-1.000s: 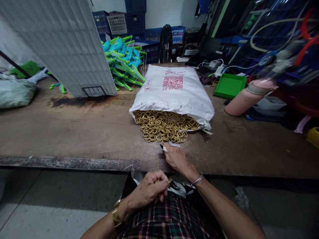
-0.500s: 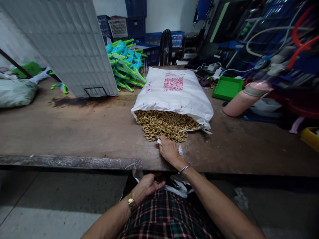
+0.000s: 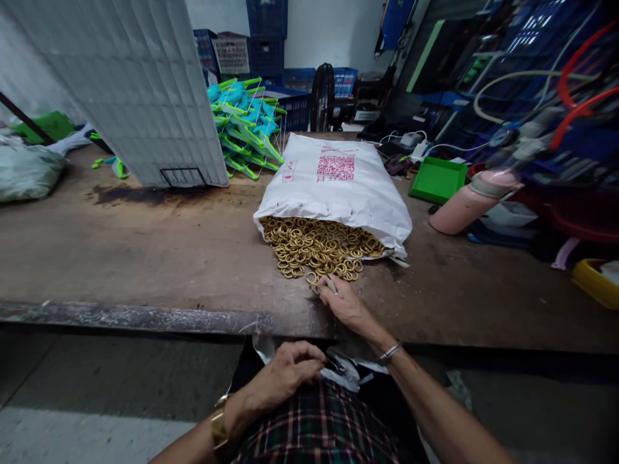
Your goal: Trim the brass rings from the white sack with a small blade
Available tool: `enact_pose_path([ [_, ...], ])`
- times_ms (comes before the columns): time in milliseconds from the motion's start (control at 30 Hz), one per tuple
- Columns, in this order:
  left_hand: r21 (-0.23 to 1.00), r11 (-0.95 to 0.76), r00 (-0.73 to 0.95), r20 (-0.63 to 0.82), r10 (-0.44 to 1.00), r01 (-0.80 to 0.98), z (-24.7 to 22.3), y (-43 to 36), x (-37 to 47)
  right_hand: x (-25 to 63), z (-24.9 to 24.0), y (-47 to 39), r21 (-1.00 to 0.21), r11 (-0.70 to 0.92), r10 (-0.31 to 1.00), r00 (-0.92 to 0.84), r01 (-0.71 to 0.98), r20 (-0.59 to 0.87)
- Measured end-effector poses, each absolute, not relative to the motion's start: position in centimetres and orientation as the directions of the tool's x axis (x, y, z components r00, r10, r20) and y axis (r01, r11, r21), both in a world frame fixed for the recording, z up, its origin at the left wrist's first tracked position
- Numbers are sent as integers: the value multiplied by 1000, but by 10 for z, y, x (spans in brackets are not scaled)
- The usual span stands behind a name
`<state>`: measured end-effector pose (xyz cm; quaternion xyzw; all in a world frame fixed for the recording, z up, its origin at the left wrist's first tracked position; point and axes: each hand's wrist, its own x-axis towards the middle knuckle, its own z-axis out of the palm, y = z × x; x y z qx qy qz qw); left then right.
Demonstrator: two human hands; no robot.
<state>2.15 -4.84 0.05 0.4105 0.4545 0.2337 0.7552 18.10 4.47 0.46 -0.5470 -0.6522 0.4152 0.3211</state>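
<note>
A white sack (image 3: pixel 338 180) with red print lies on the brown table, and many gold-coloured rings (image 3: pixel 309 248) spill from its open mouth. At the front edge of the pile, my right hand (image 3: pixel 341 299) is closed, with a small pale tool (image 3: pixel 331 285) between its fingers. Its fingertips touch or nearly touch a ring. My left hand (image 3: pixel 294 368) is below the table's edge, over my lap, fingers bent together; what they hold, if anything, is hidden. Plastic film (image 3: pixel 343 374) lies on my lap beside it.
On the table (image 3: pixel 145 258) a grey ribbed panel (image 3: pixel 159 96) stands at the left, green and blue plastic parts (image 3: pixel 246 125) behind it. A green tray (image 3: pixel 438 180) and a pink bottle (image 3: pixel 454 209) are at the right, near a yellow container (image 3: pixel 597 283).
My right hand has drawn back slightly from the pile, toward me and to the right. A few rings now lie at the pile's front. My left hand has turned, its back now upward.
</note>
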Motion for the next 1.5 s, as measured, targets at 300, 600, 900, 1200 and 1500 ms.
enact_pose_path([
  [300,980,200,93,-201,975,18,24,-5,32,182,12,23,-944,-55,913,-366,325,-179],
  [600,961,264,150,-275,950,85,13,1,31,175,0,21,-938,-108,933,-292,330,-211],
  [900,947,319,233,-320,918,45,9,1,26,174,-3,24,-942,-72,937,-302,328,-177],
  [1200,912,394,269,-352,896,-118,10,-1,25,165,4,22,-949,-52,943,-298,312,-149],
  [1500,855,431,330,-334,883,-289,5,-3,25,168,2,19,-961,-178,924,-299,213,-237],
])
